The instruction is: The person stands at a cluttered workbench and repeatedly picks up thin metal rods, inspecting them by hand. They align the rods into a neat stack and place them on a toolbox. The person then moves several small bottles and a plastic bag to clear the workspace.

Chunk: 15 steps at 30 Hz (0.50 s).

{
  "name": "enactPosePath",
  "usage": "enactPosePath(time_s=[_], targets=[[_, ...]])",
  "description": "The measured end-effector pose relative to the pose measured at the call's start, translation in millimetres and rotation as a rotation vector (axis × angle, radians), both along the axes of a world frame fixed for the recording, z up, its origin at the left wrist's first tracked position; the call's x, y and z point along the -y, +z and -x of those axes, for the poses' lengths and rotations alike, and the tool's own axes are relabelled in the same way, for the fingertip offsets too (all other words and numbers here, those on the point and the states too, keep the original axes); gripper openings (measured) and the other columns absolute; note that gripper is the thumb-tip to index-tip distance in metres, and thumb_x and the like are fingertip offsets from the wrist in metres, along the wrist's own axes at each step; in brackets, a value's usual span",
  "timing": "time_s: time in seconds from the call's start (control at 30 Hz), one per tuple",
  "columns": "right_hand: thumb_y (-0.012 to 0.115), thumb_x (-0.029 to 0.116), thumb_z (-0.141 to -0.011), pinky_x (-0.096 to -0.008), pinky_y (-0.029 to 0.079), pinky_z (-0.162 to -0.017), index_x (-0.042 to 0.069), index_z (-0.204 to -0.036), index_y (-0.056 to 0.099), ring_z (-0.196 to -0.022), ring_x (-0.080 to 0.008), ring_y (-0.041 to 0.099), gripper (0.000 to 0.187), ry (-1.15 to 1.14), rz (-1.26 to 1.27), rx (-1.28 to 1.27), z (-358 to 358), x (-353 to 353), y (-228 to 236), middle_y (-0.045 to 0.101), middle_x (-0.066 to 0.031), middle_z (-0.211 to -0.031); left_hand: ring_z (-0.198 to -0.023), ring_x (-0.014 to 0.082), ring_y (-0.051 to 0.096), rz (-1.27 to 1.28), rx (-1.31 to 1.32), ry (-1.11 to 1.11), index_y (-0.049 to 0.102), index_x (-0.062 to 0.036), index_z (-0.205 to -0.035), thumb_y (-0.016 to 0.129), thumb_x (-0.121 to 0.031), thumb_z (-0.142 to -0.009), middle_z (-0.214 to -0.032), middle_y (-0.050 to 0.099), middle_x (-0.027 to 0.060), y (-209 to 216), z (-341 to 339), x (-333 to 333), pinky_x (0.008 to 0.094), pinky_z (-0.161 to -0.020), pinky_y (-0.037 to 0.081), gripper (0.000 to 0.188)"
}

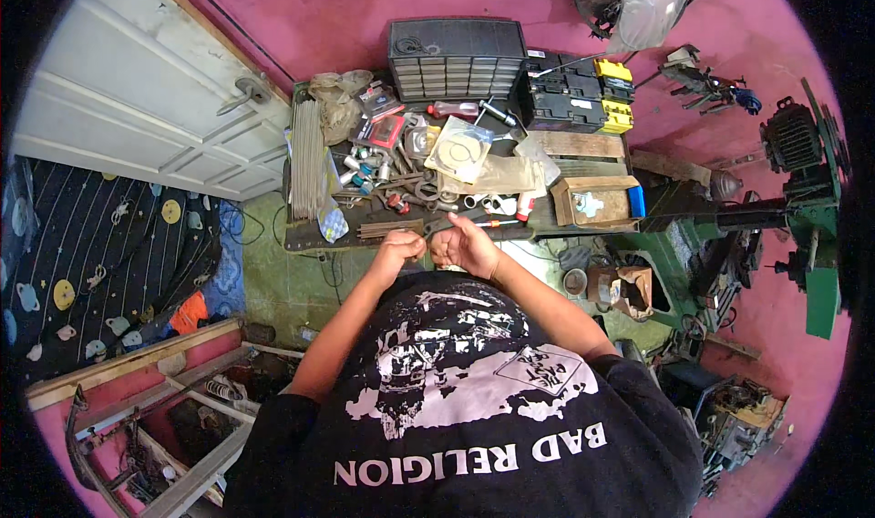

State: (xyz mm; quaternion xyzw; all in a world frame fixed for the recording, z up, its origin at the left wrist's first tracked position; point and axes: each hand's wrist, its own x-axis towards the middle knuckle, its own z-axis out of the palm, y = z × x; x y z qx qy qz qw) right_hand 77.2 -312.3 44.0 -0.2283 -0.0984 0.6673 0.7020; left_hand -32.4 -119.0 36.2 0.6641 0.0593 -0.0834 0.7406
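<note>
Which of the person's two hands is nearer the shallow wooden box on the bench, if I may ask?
The right hand: it lies between the shallow wooden box and the left hand, which is farther left.

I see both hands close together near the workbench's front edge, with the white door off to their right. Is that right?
Wrong side: the head view shows the white door to their left. The left hand and right hand are indeed close together near the workbench's front edge.

Anything between the left hand [398, 250] and right hand [469, 248] is too small to tell, the shirt [474, 418] cropped below.
</note>
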Motion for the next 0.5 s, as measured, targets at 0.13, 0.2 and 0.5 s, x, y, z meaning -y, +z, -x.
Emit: enactPosePath(time_s=[0.13, 0.2, 0.5], targets=[[0.035, 0.065, -0.100, -0.0331, 0.044, -0.076, 0.003, -0.085, 0.060, -0.072, -0.0204, 0.052, 0.068, -0.109, 0.160, -0.061, 5.2, 3.0, 13.5, 0.055, -0.0048, -0.074, -0.061, 0.0163, 0.044, -0.184, 0.099, -0.002, 0.051, 0.0000, -0.063, 0.056, -0.029, -0.099, -0.061, 0.049, 0.0060, -3.8, 3.3, 0.8, 0.0326, -0.062, 0.035, 0.046], [0.039, 0.057, -0.102, -0.0323, 0.044, -0.077, 0.002, -0.093, 0.061, -0.075, -0.0194, 0.052, 0.060, -0.111, 0.152, -0.062, 6.3, 4.9, 2.9, 0.053, -0.0032, -0.077, -0.064, 0.0151, 0.044, -0.141, 0.014, -0.016, 0.054, -0.0012, -0.065, 0.058, -0.024, -0.097, -0.065, 0.050, 0.0032, -0.3, 4.2, 1.2, 0.0307, -0.064, 0.035, 0.039], [0.040, 0.050, -0.103, -0.0305, 0.046, -0.079, 0.003, -0.112, 0.061, -0.089, -0.0157, 0.057, 0.052, -0.229, 0.081, -0.153, 15.4, 1.6, 2.6, 0.063, -0.0025, -0.097, -0.064, 0.0150, 0.040, 0.533, -0.154, 0.267, 0.051, -0.0066, -0.067, 0.057, -0.023, -0.098, -0.065, 0.042, 0.0003, -25.1, 12.2, 22.2, 0.0315, -0.064, 0.034, 0.035]])
